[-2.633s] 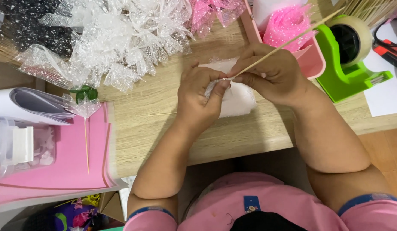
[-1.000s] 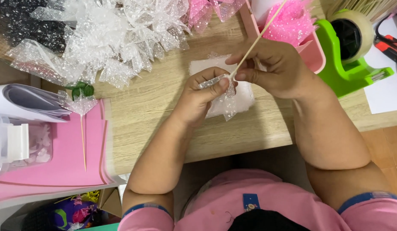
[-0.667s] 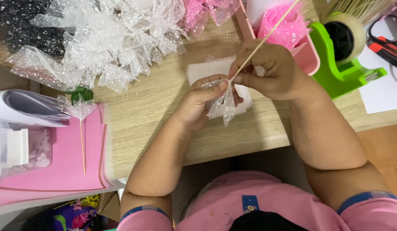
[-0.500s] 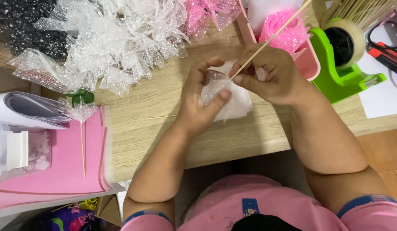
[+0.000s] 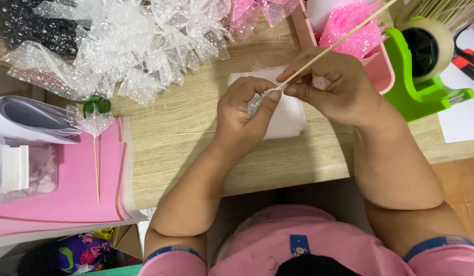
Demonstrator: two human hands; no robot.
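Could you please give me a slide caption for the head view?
Left hand pinches clear mesh onto a thin wooden stick held by right hand.

Bright, even overhead light, soft shadows under the forearms, sharp focus throughout.

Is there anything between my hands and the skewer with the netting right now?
Nothing visible. The right hand pinches the skewer directly, and the left hand is closed on the clear netting at its tip. Both meet above the white stack.
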